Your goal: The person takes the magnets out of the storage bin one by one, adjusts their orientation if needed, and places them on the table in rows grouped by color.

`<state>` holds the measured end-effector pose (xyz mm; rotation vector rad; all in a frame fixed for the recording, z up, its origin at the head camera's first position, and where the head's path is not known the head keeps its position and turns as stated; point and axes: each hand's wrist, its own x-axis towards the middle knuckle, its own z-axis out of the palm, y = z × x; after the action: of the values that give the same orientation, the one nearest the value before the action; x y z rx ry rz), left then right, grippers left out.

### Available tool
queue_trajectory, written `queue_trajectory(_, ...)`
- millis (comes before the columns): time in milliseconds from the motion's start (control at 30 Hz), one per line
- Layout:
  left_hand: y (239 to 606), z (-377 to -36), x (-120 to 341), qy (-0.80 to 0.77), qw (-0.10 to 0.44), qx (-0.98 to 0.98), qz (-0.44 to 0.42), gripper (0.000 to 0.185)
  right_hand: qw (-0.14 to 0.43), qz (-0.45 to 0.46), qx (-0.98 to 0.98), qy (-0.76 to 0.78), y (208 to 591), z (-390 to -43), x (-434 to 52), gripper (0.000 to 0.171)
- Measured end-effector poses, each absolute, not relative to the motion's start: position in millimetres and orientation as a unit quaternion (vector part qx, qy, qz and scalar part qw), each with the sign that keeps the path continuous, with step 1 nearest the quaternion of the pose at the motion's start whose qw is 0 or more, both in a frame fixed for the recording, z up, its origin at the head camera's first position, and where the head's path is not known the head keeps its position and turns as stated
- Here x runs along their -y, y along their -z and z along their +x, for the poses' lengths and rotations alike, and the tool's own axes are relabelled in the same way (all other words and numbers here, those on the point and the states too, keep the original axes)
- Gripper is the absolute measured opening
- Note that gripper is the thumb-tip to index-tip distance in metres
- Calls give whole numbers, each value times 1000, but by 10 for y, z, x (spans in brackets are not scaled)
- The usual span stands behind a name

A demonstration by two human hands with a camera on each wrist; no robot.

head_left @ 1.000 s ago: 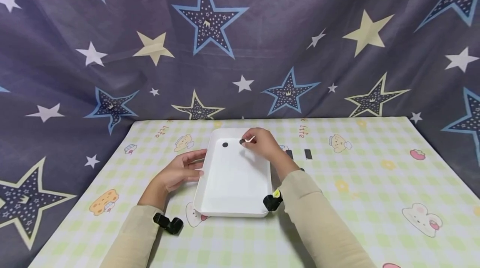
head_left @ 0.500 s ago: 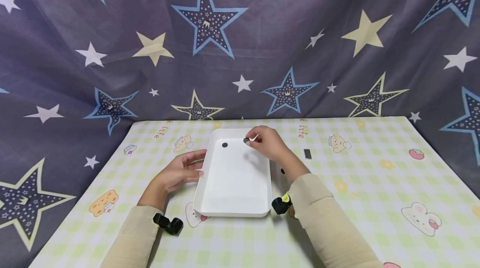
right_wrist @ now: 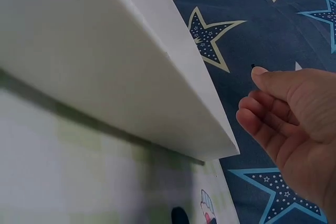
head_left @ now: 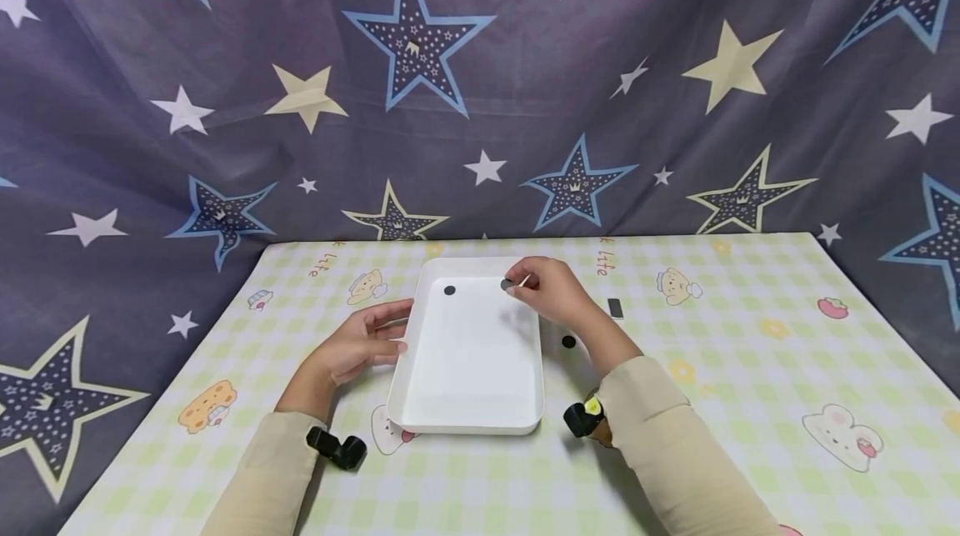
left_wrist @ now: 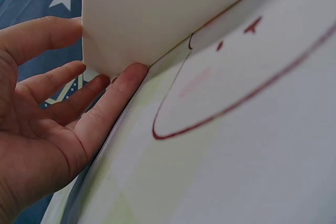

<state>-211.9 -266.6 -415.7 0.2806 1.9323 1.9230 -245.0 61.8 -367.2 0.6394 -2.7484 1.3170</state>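
A shallow white tray [head_left: 465,369] lies in front of me in the head view. Against its left outer wall rest the fingertips of my left hand [head_left: 367,343], the fingers loosely spread; the left wrist view shows the same hand [left_wrist: 58,98] touching the wall from outside. Between thumb and index finger, my right hand [head_left: 551,290] pinches a small black disc [head_left: 507,284] above the tray's far right corner. One more black disc [head_left: 449,290] sits inside the tray at the far left. In the right wrist view, the right hand [right_wrist: 299,119] mostly hides its disc.
Right of the tray, a black disc [head_left: 568,342] lies on the checked tablecloth [head_left: 750,403]. A small dark rectangular piece [head_left: 615,308] lies farther back, beside my right forearm. A star-patterned curtain [head_left: 480,102] hangs behind the table.
My right hand has moved to the right with its disc, toward the tray's right wall. The table disc came into fuller view, while one rectangular piece became hidden. The left hand stayed put.
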Motion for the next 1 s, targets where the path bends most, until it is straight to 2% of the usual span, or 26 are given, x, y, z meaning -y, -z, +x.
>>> queue_trajectory(600,4155,-2124,2666,-683,195,-696,104,80,47,230,875,-423,3686,-2263,-856,15)
queue_trajectory(1000,4148,-2120,2657,-683,194,-697,101,80,93,235,871,-422,3689,-2183,-1055,17)
